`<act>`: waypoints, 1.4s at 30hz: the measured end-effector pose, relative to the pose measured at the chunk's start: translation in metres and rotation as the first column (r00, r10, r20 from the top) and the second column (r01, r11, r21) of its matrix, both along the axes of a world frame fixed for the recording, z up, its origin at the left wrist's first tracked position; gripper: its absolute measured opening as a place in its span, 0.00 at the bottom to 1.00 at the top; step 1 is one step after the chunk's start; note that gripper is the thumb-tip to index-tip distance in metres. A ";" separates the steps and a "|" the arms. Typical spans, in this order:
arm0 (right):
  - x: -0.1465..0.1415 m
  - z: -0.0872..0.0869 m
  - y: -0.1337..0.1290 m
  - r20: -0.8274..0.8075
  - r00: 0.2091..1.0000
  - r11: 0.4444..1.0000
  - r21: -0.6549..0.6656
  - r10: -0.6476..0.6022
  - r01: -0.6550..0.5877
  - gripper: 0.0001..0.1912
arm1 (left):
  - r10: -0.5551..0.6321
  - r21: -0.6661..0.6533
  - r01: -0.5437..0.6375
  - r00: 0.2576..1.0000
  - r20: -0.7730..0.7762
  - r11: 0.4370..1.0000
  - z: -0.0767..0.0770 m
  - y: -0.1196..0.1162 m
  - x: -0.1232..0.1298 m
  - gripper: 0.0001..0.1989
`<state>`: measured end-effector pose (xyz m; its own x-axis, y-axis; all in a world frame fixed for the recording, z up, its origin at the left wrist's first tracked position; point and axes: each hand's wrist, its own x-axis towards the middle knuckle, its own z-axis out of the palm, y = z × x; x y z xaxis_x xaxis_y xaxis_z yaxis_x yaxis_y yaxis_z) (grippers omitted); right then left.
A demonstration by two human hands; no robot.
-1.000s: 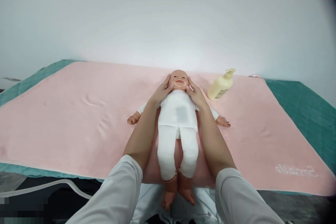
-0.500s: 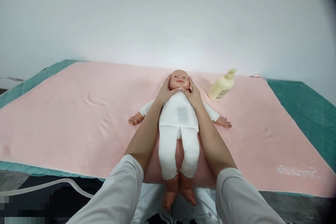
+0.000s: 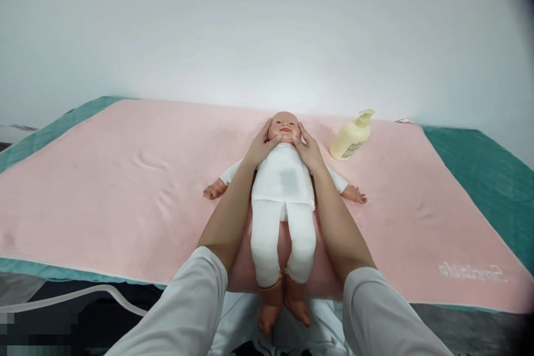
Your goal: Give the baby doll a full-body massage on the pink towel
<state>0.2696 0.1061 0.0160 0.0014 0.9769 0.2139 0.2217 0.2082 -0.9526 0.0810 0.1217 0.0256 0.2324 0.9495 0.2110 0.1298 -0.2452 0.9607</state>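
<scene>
A baby doll (image 3: 283, 178) in a white top and white leggings lies face up on a pink mat (image 3: 125, 189), its feet past the near edge. My left hand (image 3: 262, 144) cups the left side of the doll's head, with the thumb on its cheek by the chin. On the other side of the head, my right hand (image 3: 307, 147) rests the same way, thumb against the cheek. Both hands have their fingertips beside the ears. The doll's arms spread outward beyond my forearms.
A pale yellow pump bottle (image 3: 350, 139) stands tilted in view on the mat, right of the doll's head. Green fabric (image 3: 484, 178) shows under the mat's sides. Behind is a white wall (image 3: 267, 28). A pale tube (image 3: 95, 290) curves at the lower left.
My two thumbs have moved apart, from together below the doll's chin outward and up onto its cheeks. The doll and bottle stay in place.
</scene>
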 end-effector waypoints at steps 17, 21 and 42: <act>0.010 -0.010 0.007 -0.108 0.990 0.995 -0.008 0.094 -0.095 0.49 | -0.066 -0.103 0.069 0.997 0.029 0.992 -0.003 0.005 -0.005 0.45; 0.010 -0.010 0.007 -0.095 0.992 0.996 -0.010 0.083 -0.084 0.49 | -0.059 -0.104 0.062 0.998 0.034 0.993 -0.001 0.003 -0.004 0.44; 0.004 -0.008 0.006 0.010 0.999 0.995 -0.095 0.043 -0.042 0.64 | 0.026 -0.125 -0.031 0.999 -0.035 0.992 -0.003 0.002 0.001 0.49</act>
<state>0.2733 0.1116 0.0079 -0.0424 0.9918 0.1205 0.2261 0.1270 -0.9658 0.0823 0.1233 0.0223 0.2099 0.9743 0.0818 0.1677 -0.1183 0.9787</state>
